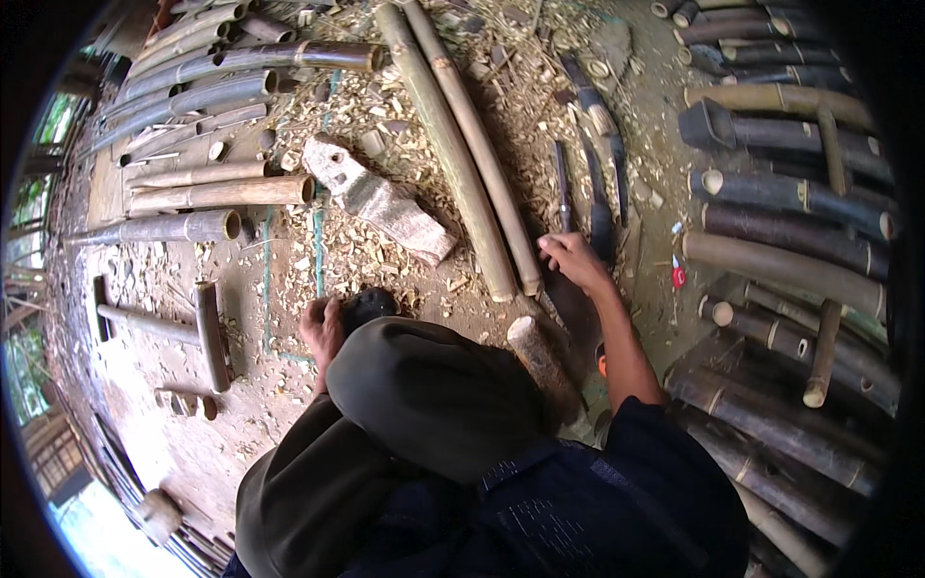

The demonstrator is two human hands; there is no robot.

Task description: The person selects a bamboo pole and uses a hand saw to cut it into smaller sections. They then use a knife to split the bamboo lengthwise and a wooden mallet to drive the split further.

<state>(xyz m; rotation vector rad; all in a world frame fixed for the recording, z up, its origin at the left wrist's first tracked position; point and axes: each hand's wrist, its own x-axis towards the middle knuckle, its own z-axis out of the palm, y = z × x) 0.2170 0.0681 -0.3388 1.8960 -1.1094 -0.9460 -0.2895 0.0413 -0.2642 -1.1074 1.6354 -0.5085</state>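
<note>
My left hand point(322, 328) is low beside my bent knee, its fingers curled. Next to it lies a dark rounded thing point(370, 306), partly hidden by my trouser leg. Whether that hand grips anything is hidden. My right hand point(575, 262) is closed near the lower ends of two long bamboo poles point(453, 154). What its fingers hold, if anything, I cannot make out. Just beyond them lies a slim dark tool point(563, 183). Under that hand a narrow pointed piece point(552, 308) shows beside a short round log point(540, 352).
Wood chips cover the ground around a notched pale wood block point(381, 199). Large knives point(599, 193) lie beyond my right hand. Bamboo lengths are stacked on the left point(222, 193) and right point(790, 255). A wooden mallet-like piece point(210, 337) lies left, a small red item point(678, 275) right.
</note>
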